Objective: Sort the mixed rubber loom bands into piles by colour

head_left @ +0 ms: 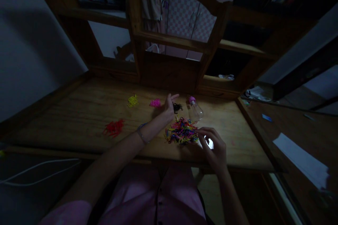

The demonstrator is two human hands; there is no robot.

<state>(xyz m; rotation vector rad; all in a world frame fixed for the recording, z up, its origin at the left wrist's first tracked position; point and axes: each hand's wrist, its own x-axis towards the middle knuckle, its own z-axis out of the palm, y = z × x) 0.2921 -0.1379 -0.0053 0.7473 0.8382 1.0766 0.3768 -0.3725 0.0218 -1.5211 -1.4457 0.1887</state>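
Note:
A mixed pile of small, thin coloured pieces [181,134], perhaps elastic bands, lies on the wooden desk in front of me. At its right edge, my right hand [213,147] has thumb and fingertips pinched together; whatever is between them is too small to make out. Just beyond the pile, my left hand [169,106] is open with fingers stretched out, beside a small black heap [177,107] that it partly hides. A clear bulb-shaped bottle [196,113] with a pink cap lies to the right of that heap. Further left are a pink heap [155,103], a yellow heap [132,101] and a red heap [114,128].
The desk [76,112] backs onto a wooden frame of shelves [174,42]. A raised edge [255,133] bounds it on the right. Beyond that, white papers [301,160] lie on another surface. A white cable [44,163] hangs at the lower left.

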